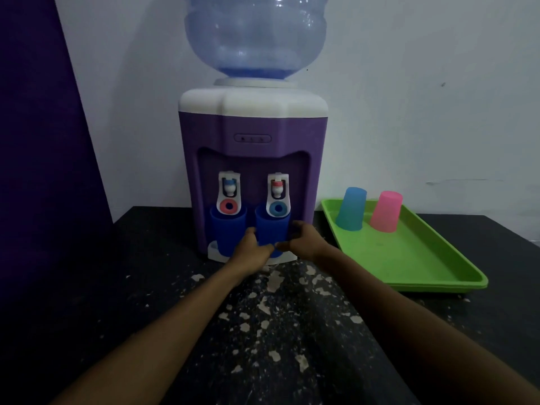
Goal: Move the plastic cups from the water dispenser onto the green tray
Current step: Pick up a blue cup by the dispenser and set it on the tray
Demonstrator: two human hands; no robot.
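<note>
Two dark blue plastic cups stand upright under the taps of the purple water dispenser [252, 159]. The left cup [226, 230] is free. The right cup [271, 229] is clasped from both sides: my left hand [251, 248] grips its left lower side and my right hand [302, 239] wraps its right side. The green tray [409, 258] lies to the right of the dispenser. On its far end a light blue cup [351, 209] and a pink cup [386, 211] stand upside down.
The dispenser sits on a black speckled counter [263, 317] against a white wall, with a large clear bottle [255, 36] on top. A dark purple panel [43, 141] rises at the left. A white drip tray [214, 249] lies under the cups.
</note>
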